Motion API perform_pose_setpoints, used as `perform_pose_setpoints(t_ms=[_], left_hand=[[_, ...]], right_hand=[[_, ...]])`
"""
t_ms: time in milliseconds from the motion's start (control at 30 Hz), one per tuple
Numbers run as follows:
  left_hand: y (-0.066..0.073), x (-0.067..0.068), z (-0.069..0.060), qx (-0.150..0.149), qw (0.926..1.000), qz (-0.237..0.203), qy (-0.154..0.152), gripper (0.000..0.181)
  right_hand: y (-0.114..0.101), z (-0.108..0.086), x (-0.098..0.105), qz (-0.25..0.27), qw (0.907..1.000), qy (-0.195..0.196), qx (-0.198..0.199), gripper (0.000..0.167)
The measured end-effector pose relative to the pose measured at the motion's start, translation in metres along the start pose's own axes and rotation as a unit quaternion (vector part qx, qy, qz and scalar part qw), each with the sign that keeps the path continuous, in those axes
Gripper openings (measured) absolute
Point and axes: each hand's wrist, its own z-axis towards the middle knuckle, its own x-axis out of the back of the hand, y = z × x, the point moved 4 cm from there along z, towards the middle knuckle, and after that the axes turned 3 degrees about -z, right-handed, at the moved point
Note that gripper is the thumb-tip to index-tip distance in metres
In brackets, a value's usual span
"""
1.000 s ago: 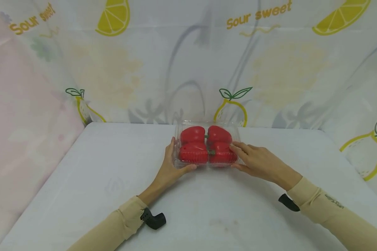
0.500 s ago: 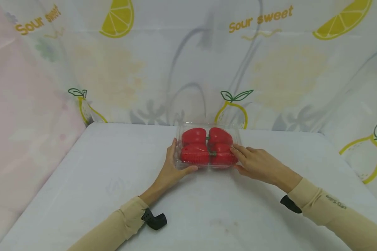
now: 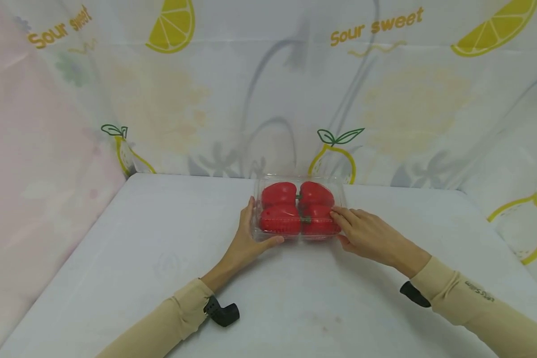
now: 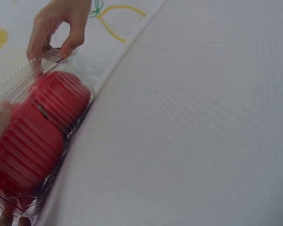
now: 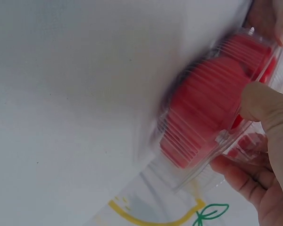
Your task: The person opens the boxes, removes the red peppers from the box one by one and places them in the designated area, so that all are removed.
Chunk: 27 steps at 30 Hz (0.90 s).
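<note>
A clear plastic clamshell container (image 3: 300, 237) stands on the white table with several red bell peppers (image 3: 279, 194) inside, their green stems turned toward the middle. My left hand (image 3: 243, 239) holds its left side, thumb along the front edge and fingers along the side wall. At the right front corner, my right hand (image 3: 371, 237) has its fingertips on the lid and its thumb low at the rim. The right wrist view shows this right thumb (image 5: 262, 101) at the rim and fingers on the lid side. Ribbed walls cover the peppers (image 4: 30, 146) in the left wrist view.
The white tabletop (image 3: 161, 258) extends around the container and toward me. Behind it hangs a lemon-print cloth (image 3: 223, 99), close to the container's back edge. A black wrist mount (image 3: 223, 314) sits below the left cuff, another (image 3: 414, 294) below the right.
The view has shifted slightly, so everything sits a little lower and farther right. My right thumb shows slightly less below the container's corner; both hands keep their places on it.
</note>
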Motion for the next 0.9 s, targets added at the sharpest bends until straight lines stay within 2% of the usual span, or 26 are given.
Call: perform_pose_setpoints(t_ms=[233, 633, 900], left_hand=[[-0.0022, -0.0003, 0.0016, 0.000, 1.0000, 0.002, 0.001, 0.117], [-0.0008, 0.0005, 0.0014, -0.006, 1.0000, 0.003, 0.000, 0.117], [-0.0010, -0.0004, 0.0014, -0.018, 0.9997, -0.013, -0.005, 0.114]], right_hand=[[-0.0012, -0.0013, -0.0014, 0.001, 0.9999, 0.010, 0.002, 0.055], [-0.0032, -0.0020, -0.0005, -0.001, 1.0000, -0.008, -0.004, 0.055], [-0.0042, -0.0031, -0.0007, 0.005, 1.0000, -0.003, -0.007, 0.057]])
